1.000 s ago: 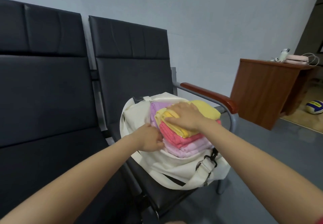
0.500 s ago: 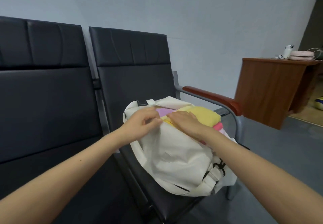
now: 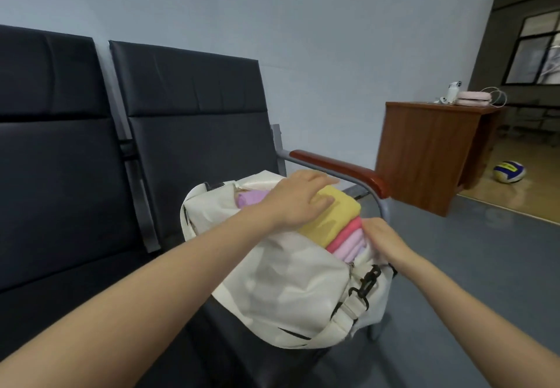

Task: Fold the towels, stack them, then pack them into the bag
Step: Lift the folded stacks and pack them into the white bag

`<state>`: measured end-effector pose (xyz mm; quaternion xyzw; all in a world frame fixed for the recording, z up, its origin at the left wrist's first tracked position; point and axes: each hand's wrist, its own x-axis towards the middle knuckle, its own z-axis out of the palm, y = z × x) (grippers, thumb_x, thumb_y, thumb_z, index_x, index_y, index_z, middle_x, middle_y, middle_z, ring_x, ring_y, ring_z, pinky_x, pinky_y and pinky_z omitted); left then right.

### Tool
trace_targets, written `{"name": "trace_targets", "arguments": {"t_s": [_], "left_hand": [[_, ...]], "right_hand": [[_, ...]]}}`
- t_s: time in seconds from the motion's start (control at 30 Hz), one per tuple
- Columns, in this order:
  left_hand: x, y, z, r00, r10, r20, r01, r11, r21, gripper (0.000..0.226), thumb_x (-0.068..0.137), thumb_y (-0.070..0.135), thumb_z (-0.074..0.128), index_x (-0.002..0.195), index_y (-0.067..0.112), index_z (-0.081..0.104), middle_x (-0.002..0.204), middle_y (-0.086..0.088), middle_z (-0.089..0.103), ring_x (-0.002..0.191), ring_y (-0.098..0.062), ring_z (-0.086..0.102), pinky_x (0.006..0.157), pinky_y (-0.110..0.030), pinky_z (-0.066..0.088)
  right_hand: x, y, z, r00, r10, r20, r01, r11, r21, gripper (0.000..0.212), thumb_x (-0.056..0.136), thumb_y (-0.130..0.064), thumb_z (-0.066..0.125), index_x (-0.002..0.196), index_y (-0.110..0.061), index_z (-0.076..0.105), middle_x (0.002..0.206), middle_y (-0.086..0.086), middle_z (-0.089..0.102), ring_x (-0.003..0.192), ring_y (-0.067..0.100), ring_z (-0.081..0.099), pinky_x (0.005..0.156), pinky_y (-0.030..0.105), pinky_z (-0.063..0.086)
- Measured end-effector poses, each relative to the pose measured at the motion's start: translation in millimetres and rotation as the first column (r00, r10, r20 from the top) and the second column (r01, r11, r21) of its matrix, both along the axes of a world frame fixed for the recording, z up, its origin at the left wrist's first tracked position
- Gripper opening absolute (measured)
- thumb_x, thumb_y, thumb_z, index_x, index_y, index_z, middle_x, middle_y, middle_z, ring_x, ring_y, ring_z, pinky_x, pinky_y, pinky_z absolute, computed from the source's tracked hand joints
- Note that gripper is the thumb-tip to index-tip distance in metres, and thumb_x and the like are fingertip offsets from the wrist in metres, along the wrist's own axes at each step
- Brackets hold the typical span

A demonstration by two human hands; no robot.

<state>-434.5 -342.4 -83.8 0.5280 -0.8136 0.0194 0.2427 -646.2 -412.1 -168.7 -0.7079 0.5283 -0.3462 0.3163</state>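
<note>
- The white bag point(image 3: 281, 290) lies on the seat of the right-hand black chair point(image 3: 194, 121), its mouth gaping toward the chair's armrest point(image 3: 339, 169)
- A stack of folded towels sits partly inside the bag, its right end sticking out of the opening: the yellow towel point(image 3: 330, 221) on top, a coral-pink towel point(image 3: 345, 234) under it, a pale pink towel point(image 3: 351, 246) below that
- A lilac towel point(image 3: 251, 198) shows deeper in the bag, at the left end of the opening
- The left hand point(image 3: 298, 200) lies palm down on the yellow towel, fingers point(image 3: 321, 183) stretched out nearly straight and spread a little, pressing on the top of the stack
- The right hand point(image 3: 380, 236) is at the right end of the stack, just beside the pale pink towel, its fingers curled in at the bag's edge; whether they pinch the bag fabric or a towel I cannot tell
- A black clip point(image 3: 365, 281) hangs on the bag's strap point(image 3: 336, 328) below the right hand
- A second black chair point(image 3: 51, 145) stands to the left, joined to the first
- A brown wooden table point(image 3: 424, 151) stands well apart on the right, carrying a pink case point(image 3: 474, 98), a small white device point(image 3: 453, 92) and a white cable point(image 3: 497, 97)
- A blue, yellow and white ball point(image 3: 509, 172) rests on the wooden floor point(image 3: 515, 200) beyond the table
</note>
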Motion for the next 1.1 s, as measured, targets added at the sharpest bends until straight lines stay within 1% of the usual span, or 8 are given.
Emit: {"name": "trace_targets", "arguments": {"t_s": [0.2, 0.37, 0.47, 0.6, 0.77, 0.87, 0.97, 1.1], "left_hand": [[-15.0, -13.9, -30.7, 0.963, 0.102, 0.25, -0.143, 0.978, 0.151, 0.054, 0.101, 0.051, 0.03, 0.152, 0.037, 0.021, 0.162, 0.006, 0.016, 0.148, -0.016, 0.012, 0.119, -0.042, 0.01], [-12.4, -13.7, -39.8, 0.96, 0.094, 0.264, -0.136, 0.98, 0.146, 0.051, 0.101, 0.051, 0.028, 0.151, 0.04, 0.024, 0.161, 0.009, 0.017, 0.148, -0.015, 0.012, 0.119, -0.043, 0.008], [-13.5, -11.9, -38.0, 0.954, 0.063, 0.293, -0.116, 0.979, 0.168, 0.05, 0.101, 0.052, 0.028, 0.149, 0.041, 0.028, 0.159, 0.01, 0.022, 0.147, -0.015, 0.015, 0.118, -0.043, 0.011], [-21.4, -14.8, -36.2, 0.934, -0.012, 0.357, -0.08, 0.967, 0.242, 0.047, 0.102, 0.049, 0.023, 0.147, 0.04, 0.033, 0.157, 0.012, 0.028, 0.146, -0.014, 0.017, 0.116, -0.042, 0.01], [-36.3, -37.5, -41.6, 0.931, 0.057, 0.36, -0.153, 0.958, 0.244, 0.047, 0.103, 0.043, 0.02, 0.146, 0.035, 0.036, 0.156, 0.004, 0.032, 0.143, -0.019, 0.024, 0.115, -0.048, 0.014], [-40.9, -38.2, -45.5, 0.986, 0.07, 0.152, -0.104, 0.967, 0.231, 0.047, 0.099, 0.04, 0.025, 0.132, 0.029, 0.056, 0.142, 0.001, 0.05, 0.133, -0.022, 0.039, 0.111, -0.044, 0.026], [-22.5, -30.5, -35.1, 0.905, 0.115, -0.409, -0.023, 0.974, 0.224, 0.032, 0.099, 0.032, 0.042, 0.112, 0.022, 0.069, 0.123, 0.004, 0.063, 0.117, -0.015, 0.053, 0.099, -0.029, 0.039], [30.5, -32.8, -8.5, 0.808, 0.304, -0.504, -0.255, 0.953, 0.166, 0.024, 0.096, 0.024, 0.047, 0.101, 0.019, 0.07, 0.1, 0.004, 0.067, 0.092, -0.014, 0.061, 0.081, -0.026, 0.049]], "right_hand": [[-12.6, -5.3, -2.1, 0.986, 0.049, -0.157, -0.055, 0.998, -0.032, 0.02, 0.097, -0.013, 0.052, 0.107, -0.01, 0.069, 0.106, 0.008, 0.067, 0.098, 0.02, 0.062, 0.078, 0.02, 0.043], [-27.8, -5.7, -15.4, 0.997, -0.026, -0.076, 0.036, 0.99, 0.137, 0.019, 0.093, -0.023, 0.06, 0.079, -0.011, 0.061, 0.076, 0.002, 0.056, 0.074, 0.015, 0.05, 0.065, 0.029, 0.037], [-23.4, -4.6, -6.8, 0.999, -0.028, -0.032, 0.029, 0.999, 0.036, 0.029, 0.093, -0.012, 0.057, 0.065, -0.012, 0.046, 0.063, 0.003, 0.04, 0.064, 0.015, 0.038, 0.058, 0.03, 0.027], [-4.6, -7.2, 56.7, 0.957, -0.04, 0.289, 0.05, 0.998, -0.029, 0.033, 0.092, -0.009, 0.059, 0.061, -0.013, 0.048, 0.058, 0.0, 0.042, 0.057, 0.013, 0.041, 0.054, 0.027, 0.031], [14.4, -10.1, 90.6, 0.982, 0.047, 0.182, -0.03, 0.995, -0.095, 0.028, 0.09, -0.009, 0.058, 0.063, -0.01, 0.049, 0.064, 0.004, 0.042, 0.065, 0.016, 0.04, 0.063, 0.031, 0.031], [4.5, -12.1, 70.5, 0.971, 0.001, 0.238, -0.001, 1.0, 0.0, 0.028, 0.091, -0.007, 0.056, 0.065, -0.009, 0.046, 0.066, 0.004, 0.042, 0.064, 0.015, 0.039, 0.059, 0.029, 0.029], [4.2, -11.2, 66.2, 1.0, 0.001, 0.028, 0.001, 0.997, -0.074, 0.013, 0.091, -0.011, 0.058, 0.079, -0.009, 0.054, 0.077, 0.004, 0.05, 0.07, 0.014, 0.045, 0.062, 0.028, 0.033], [20.5, -8.0, 85.6, 0.951, -0.093, -0.295, -0.049, 0.896, -0.441, 0.036, 0.083, -0.017, 0.065, 0.117, -0.019, 0.053, 0.105, -0.001, 0.052, 0.1, 0.014, 0.047, 0.079, 0.029, 0.039]]}}
